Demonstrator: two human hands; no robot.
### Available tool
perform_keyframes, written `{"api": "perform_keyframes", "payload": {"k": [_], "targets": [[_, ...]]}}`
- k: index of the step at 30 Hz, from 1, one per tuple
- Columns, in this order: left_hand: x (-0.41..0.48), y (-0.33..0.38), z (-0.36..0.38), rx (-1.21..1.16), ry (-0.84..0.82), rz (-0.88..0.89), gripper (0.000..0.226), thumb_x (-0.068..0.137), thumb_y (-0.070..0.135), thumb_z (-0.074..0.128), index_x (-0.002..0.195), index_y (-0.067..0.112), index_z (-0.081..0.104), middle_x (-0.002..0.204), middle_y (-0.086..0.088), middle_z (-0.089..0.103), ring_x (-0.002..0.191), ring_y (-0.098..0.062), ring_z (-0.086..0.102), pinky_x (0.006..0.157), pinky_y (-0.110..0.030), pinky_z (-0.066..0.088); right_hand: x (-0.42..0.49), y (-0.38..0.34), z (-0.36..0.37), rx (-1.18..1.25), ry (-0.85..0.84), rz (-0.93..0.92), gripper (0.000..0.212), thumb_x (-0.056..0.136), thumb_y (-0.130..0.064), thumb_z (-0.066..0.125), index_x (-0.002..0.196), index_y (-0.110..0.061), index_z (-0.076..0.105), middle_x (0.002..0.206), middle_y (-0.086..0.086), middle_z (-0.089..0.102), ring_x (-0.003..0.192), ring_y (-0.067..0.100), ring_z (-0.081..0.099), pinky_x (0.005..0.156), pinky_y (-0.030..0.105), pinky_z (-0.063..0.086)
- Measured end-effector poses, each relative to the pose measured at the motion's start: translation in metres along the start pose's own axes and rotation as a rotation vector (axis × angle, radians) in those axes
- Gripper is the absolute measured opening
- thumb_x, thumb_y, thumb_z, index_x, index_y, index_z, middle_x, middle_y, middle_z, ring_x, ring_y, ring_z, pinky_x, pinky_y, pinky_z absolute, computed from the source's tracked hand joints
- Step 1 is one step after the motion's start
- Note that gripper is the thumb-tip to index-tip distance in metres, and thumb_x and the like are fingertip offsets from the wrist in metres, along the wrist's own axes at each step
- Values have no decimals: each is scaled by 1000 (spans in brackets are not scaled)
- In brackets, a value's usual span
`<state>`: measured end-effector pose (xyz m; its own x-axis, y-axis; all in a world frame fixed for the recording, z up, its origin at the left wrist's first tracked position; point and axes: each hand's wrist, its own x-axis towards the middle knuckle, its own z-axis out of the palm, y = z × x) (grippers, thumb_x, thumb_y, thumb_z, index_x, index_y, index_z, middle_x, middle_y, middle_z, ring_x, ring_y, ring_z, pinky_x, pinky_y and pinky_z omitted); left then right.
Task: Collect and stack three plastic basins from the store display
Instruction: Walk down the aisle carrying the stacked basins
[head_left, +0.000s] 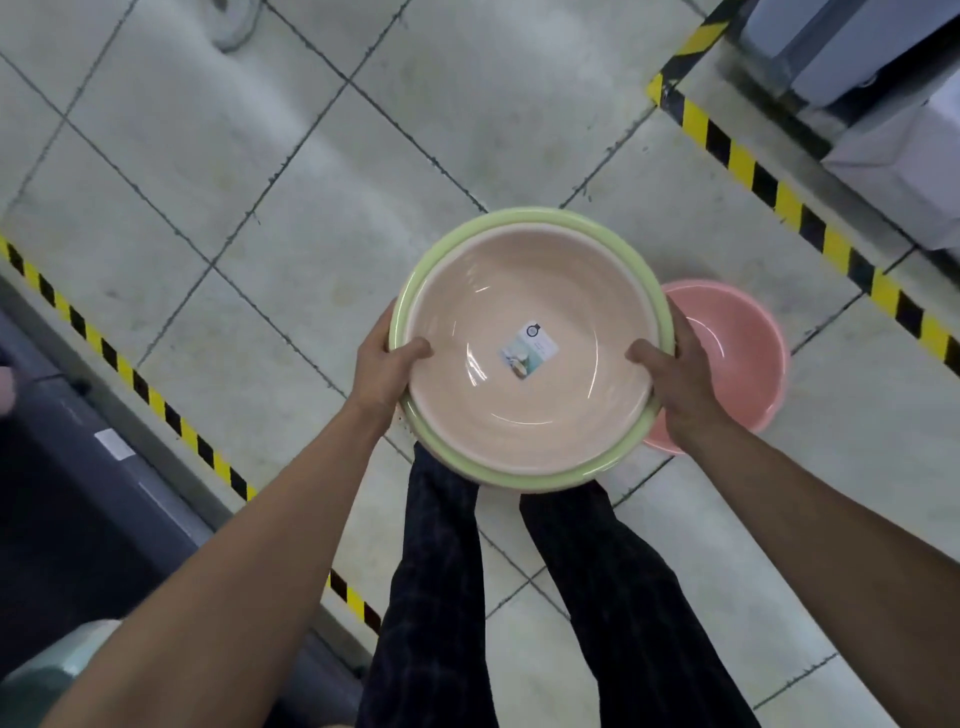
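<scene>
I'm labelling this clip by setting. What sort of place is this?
Probably a shop or warehouse store aisle. A product label is still stuck inside the beige basin, yellow-and-black hazard tape marks off the tiled floor, and display units line both sides.

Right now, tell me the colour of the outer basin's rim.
Pale green, seen from the head view: the outer basin holds the beige one.

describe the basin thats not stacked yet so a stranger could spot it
Look at the tiled floor just beyond the right hand. The pink basin sits there alone, partly hidden by the held green basin with the beige basin nested inside.
</scene>
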<state>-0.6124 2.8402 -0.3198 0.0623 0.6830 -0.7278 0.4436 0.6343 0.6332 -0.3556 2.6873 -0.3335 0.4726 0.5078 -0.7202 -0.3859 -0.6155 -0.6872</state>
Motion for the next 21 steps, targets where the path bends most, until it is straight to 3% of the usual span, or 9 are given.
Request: {"api": "perform_keyframes", "payload": {"k": [4,8,14,19,21], "targets": [[45,-7,8,33,-15,-6,63,75,2,63,124,40,67,111,1,74,97,-22,70,75,-33,58,38,13,11,6,45,20,63,84,9,59,114,-46,57,94,-16,65,70,-11,64,63,14,53],[95,-21,15,55,-32,-8,59,77,-1,63,124,36,68,106,4,75,97,-22,70,74,-32,58,80,32,26,-9,33,29,63,83,8,60,108,-50,56,94,-15,64,67,-13,63,62,14,53],[173,-46,25,24,-70,-6,64,81,-5,60,136,27,61,109,0,73,86,-12,72,68,-25,58,158,68,49,-10,42,25,66,80,7,64,110,-52,60,90,-19,69,75,-6,66,74,25,54],[240,-68,36,32,-89,26,66,78,-4,63,136,29,61,115,2,72,99,-17,69,74,-26,58,212,98,64,40,103,9,69,77,9,63,109,-52,65,91,-21,72,82,2,67,83,32,55],[262,-77,42,30,-102,28,65,78,-4,63,135,28,62,113,2,72,98,-17,68,74,-27,57,229,111,68,65,134,25,69,74,8,64,117,-47,65,99,-14,72,86,7,67,85,34,56]]}}
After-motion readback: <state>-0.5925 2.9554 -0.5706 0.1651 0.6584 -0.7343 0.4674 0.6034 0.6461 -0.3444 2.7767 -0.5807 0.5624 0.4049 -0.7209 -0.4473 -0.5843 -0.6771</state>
